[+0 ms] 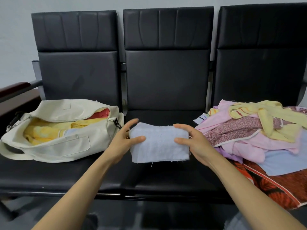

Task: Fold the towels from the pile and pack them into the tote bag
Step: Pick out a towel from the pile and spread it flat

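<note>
A folded pale blue towel (pixel 159 143) is lifted a little above the middle seat. My left hand (pixel 123 141) holds its left end, thumb on top and fingers behind. My right hand (pixel 192 141) holds its right end the same way. The cream tote bag (pixel 54 146) lies open on the left seat with yellow, red and pale blue towels inside. A loose pile of towels (pixel 252 130), pink, yellow, patterned maroon and blue, covers the right seat.
All of this sits on a row of three black padded seats (pixel 166 176) against a grey wall. A dark red armrest (pixel 15 88) juts out at the far left. An orange-red patterned cloth (pixel 279 188) hangs over the right seat's front edge.
</note>
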The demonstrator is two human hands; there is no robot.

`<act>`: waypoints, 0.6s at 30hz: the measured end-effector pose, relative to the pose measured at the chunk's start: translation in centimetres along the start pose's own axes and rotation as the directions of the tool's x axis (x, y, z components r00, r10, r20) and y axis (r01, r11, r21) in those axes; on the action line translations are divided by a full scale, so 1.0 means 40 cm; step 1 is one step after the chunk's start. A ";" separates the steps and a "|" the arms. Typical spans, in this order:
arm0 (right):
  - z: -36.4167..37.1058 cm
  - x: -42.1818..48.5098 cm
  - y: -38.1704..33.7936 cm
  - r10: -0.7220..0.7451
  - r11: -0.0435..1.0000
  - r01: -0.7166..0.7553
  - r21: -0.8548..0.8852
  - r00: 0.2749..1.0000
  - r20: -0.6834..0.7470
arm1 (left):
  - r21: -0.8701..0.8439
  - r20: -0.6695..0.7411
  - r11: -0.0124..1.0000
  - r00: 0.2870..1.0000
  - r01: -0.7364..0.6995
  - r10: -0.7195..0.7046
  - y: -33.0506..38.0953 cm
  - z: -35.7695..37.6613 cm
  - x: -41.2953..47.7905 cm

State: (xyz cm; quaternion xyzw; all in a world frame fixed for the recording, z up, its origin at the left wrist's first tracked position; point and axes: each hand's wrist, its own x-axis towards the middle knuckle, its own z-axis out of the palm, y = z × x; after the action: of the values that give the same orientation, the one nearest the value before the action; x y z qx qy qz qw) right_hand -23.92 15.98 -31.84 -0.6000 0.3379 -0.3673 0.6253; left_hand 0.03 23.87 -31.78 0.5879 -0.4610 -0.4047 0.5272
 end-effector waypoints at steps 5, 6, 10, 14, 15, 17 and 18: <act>0.000 -0.013 -0.008 -0.148 0.877 0.110 -0.468 0.988 -0.047 | 0.384 0.046 0.916 0.993 -0.120 0.111 -0.012 0.007 -0.011; 0.001 -0.012 -0.007 -0.188 0.824 0.125 -0.553 0.980 -0.059 | 0.442 0.034 0.885 0.988 -0.148 0.149 -0.014 0.014 -0.015; 0.007 -0.009 -0.006 -0.302 0.663 0.140 -0.736 0.949 -0.091 | 0.657 0.009 0.708 0.942 -0.259 0.336 -0.011 0.047 -0.029; 0.005 -0.008 -0.002 -0.319 0.584 0.117 -0.803 0.943 -0.095 | 0.687 -0.008 0.681 0.935 -0.253 0.355 -0.015 0.063 -0.029; 0.006 -0.008 -0.002 -0.321 0.565 0.111 -0.818 0.942 -0.094 | 0.684 -0.024 0.686 0.932 -0.248 0.361 -0.015 0.066 -0.028; 0.010 -0.007 -0.001 -0.322 0.521 0.093 -0.849 0.942 -0.094 | 0.698 -0.043 0.673 0.924 -0.244 0.380 -0.016 0.069 -0.028; 0.011 -0.006 0.000 -0.321 0.499 0.085 -0.863 0.942 -0.093 | 0.715 -0.041 0.653 0.918 -0.249 0.394 -0.018 0.070 -0.028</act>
State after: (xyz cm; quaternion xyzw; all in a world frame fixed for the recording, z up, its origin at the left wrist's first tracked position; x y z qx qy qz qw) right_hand -23.66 16.43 -31.81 -0.8137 0.4733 -0.2975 0.1595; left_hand -2.85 24.29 -32.83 0.6871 -0.6228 -0.0418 0.3717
